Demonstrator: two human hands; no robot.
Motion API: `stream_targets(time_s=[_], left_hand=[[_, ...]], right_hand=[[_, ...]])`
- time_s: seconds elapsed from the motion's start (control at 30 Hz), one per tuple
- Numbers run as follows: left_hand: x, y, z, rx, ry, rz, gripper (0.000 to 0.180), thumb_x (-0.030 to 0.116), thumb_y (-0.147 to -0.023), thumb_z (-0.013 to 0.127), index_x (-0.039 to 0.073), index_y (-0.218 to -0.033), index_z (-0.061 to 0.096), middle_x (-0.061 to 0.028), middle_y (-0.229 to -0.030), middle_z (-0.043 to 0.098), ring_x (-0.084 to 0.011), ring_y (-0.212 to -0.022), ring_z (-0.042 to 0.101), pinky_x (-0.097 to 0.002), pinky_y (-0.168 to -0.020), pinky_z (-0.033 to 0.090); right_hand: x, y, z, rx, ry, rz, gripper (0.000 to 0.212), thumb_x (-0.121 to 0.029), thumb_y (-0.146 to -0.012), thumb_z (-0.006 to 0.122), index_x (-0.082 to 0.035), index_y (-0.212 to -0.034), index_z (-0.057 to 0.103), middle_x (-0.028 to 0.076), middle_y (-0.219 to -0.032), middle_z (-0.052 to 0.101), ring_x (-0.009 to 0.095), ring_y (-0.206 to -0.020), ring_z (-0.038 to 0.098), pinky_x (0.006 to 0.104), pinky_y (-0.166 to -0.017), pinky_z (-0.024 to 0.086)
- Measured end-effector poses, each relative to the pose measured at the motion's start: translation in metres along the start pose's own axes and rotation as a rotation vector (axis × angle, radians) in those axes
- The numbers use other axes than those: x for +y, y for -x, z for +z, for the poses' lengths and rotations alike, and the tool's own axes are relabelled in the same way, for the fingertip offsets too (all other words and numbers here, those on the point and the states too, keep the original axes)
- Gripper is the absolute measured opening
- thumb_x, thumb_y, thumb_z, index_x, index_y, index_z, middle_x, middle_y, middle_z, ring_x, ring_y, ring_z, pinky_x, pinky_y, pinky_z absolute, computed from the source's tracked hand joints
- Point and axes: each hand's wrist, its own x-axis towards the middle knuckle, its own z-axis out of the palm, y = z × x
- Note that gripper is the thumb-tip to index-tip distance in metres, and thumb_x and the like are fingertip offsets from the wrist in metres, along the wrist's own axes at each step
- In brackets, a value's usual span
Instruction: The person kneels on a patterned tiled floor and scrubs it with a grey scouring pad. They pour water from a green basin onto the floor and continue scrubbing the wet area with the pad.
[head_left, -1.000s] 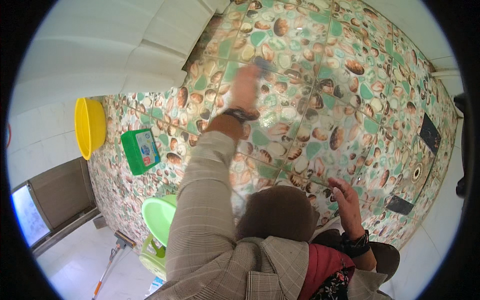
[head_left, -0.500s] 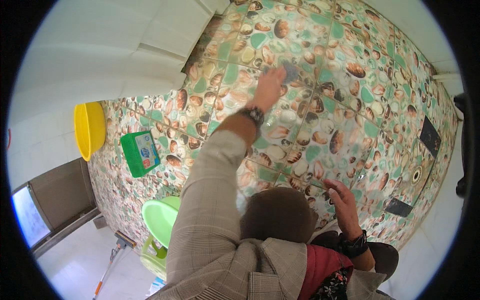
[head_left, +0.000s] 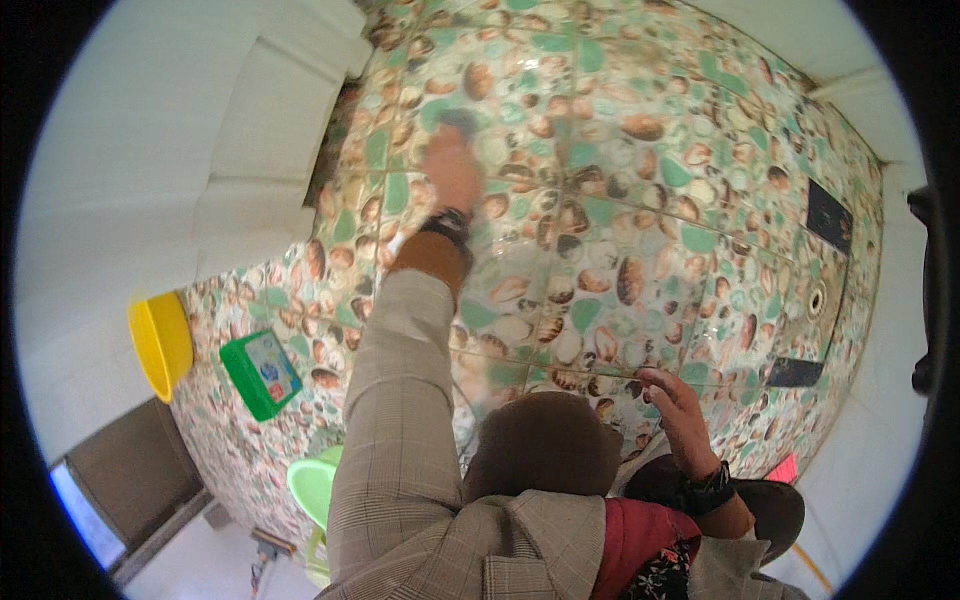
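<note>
Left hand (head_left: 452, 172) on dark pad (head_left: 457, 122), up-right of green box (head_left: 260, 375); axis, fingers blurred, can't tell. Right hand's (head_left: 686, 422) fingers parted; yellow basin (head_left: 162, 345) left of box, contents unclear.

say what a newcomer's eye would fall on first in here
Probably the glossy floor tiles patterned with green, white and brown pebbles, spreading across the middle of the view. Against them, the bright yellow plastic basin at far left and the boxy green package just right of it stand out. Then comes the blurred bare left hand, upper and left of centre, with a small dark item at its fingertips.
</note>
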Motion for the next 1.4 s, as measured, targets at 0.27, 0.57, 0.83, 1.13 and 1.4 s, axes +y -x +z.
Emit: stream_targets(time_s=[0.27,0.57,0.83,1.13,1.4], left_hand=[[0.164,0.113,-0.012,-0.332,0.581,0.261,0.071,0.021,-0.078,0.057,-0.001,-0.137,0.025,-0.0215,-0.142,0.023,-0.0386,-0.132,0.020,-0.0477,-0.107,0.018],[0.014,0.131,-0.044,-0.589,-0.456,0.222,0.112,0.049,-0.057,0.076,-0.010,-0.134,0.022,-0.0301,-0.142,0.015,-0.0452,-0.131,0.016,-0.0498,-0.107,0.017],[0.014,0.130,-0.039,-0.651,-0.536,0.333,0.066,0.041,-0.058,0.077,0.011,-0.113,0.058,-0.0306,-0.139,0.021,-0.0523,-0.130,0.009,-0.0611,-0.103,0.013],[0.060,0.116,-0.074,-0.891,-0.426,0.010,0.117,0.029,-0.056,0.082,-0.013,-0.134,0.005,-0.0321,-0.143,0.000,-0.0516,-0.130,0.006,-0.0505,-0.108,0.015],[0.071,0.118,-0.080,-0.860,-0.392,0.017,0.121,0.021,-0.055,0.083,-0.013,-0.135,-0.002,-0.0331,-0.142,-0.004,-0.0512,-0.130,0.005,-0.0494,-0.107,0.016]], right_hand=[[0.032,-0.083,-0.006,0.260,0.288,-0.295,0.037,-0.020,-0.086,0.051,0.003,-0.116,0.052,0.023,-0.111,0.056,0.035,-0.104,0.052,0.0390,-0.092,0.040],[0.017,-0.205,0.075,0.576,0.540,-0.385,0.065,-0.034,-0.083,0.055,0.002,-0.131,0.033,0.024,-0.137,0.031,0.038,-0.128,0.027,0.0453,-0.108,0.017],[0.052,-0.207,0.062,0.553,0.688,-0.724,0.036,-0.014,-0.075,0.053,0.001,-0.108,0.051,0.019,-0.113,0.051,0.036,-0.110,0.046,0.0435,-0.095,0.034],[0.126,-0.188,-0.208,1.133,0.778,0.131,0.021,-0.014,-0.075,0.055,0.001,-0.089,0.053,0.018,-0.090,0.055,0.036,-0.088,0.052,0.0449,-0.076,0.042],[0.078,-0.204,-0.057,0.593,0.604,-0.449,0.043,-0.019,-0.074,0.060,-0.001,-0.112,0.048,0.020,-0.115,0.050,0.035,-0.112,0.045,0.0435,-0.096,0.036]])
